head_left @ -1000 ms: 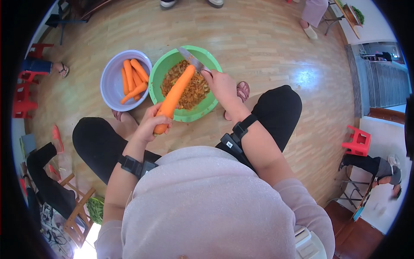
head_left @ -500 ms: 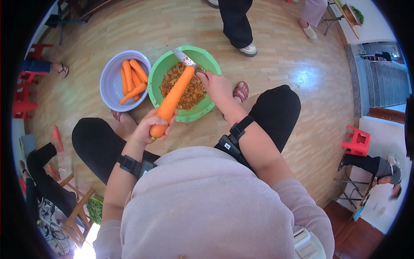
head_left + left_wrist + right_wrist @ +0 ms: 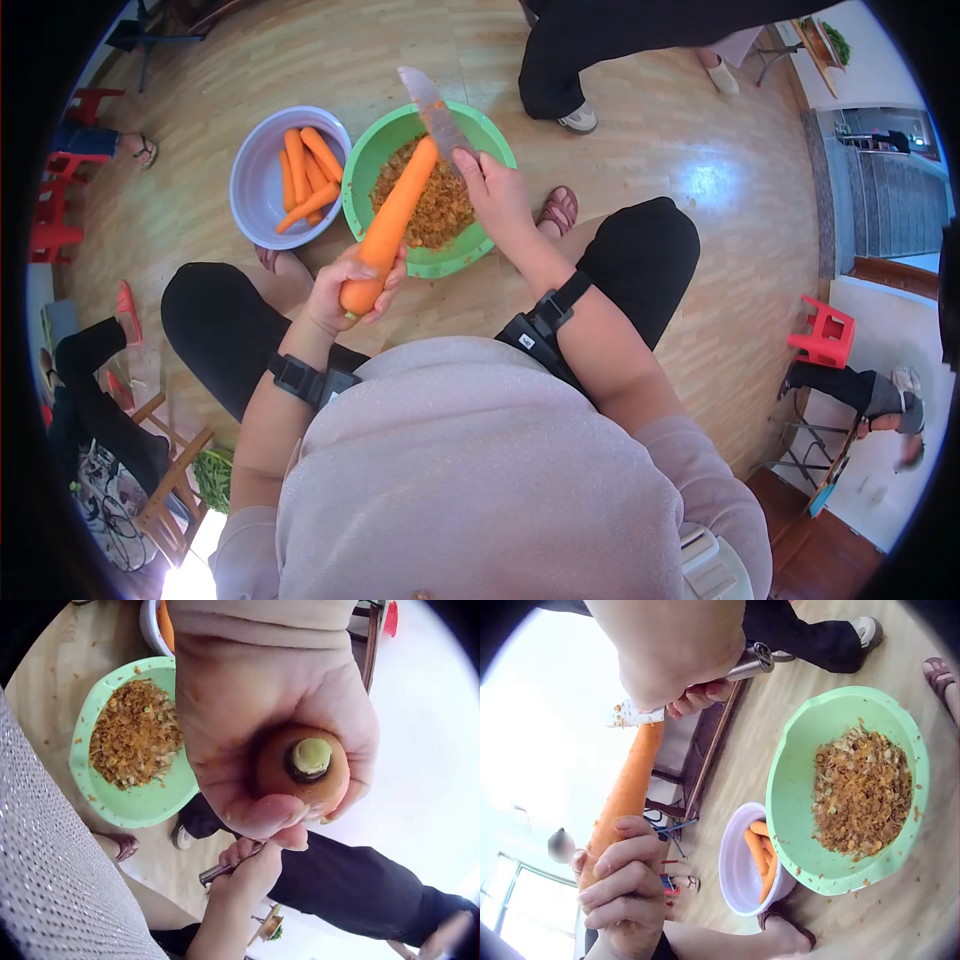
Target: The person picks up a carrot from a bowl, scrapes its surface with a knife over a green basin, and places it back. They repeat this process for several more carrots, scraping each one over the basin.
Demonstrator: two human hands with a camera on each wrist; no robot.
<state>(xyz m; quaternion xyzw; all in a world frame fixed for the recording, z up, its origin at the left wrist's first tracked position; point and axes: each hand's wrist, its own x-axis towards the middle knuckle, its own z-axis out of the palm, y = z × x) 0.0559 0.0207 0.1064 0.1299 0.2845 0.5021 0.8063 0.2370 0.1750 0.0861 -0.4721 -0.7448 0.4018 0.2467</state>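
Observation:
My left hand (image 3: 345, 285) grips a large orange carrot (image 3: 395, 220) round its thick end. The pale green stem stub (image 3: 311, 756) pokes out beside the palm in the left wrist view. My right hand (image 3: 500, 205) holds a knife (image 3: 435, 110) by its metal handle (image 3: 750, 664), thumb near the base of the blade. Orange bits stick to the blade, which lies at the carrot's narrow tip. Below both hands is a green basin (image 3: 487, 127) with a heap of orange and brown peelings (image 3: 862, 795) in it.
Left of the green basin, a light purple basin (image 3: 247, 185) holds several carrots (image 3: 297, 165). A person in black trousers (image 3: 565, 60) stands beyond the basins. Red stools (image 3: 825, 330) are at both sides. My sandalled foot (image 3: 560, 207) is right of the green basin.
The knife has swung so its blade points farther forward past the carrot's tip. The carrot has shifted slightly left, with more of its thick end showing. A person in black trousers has walked in.

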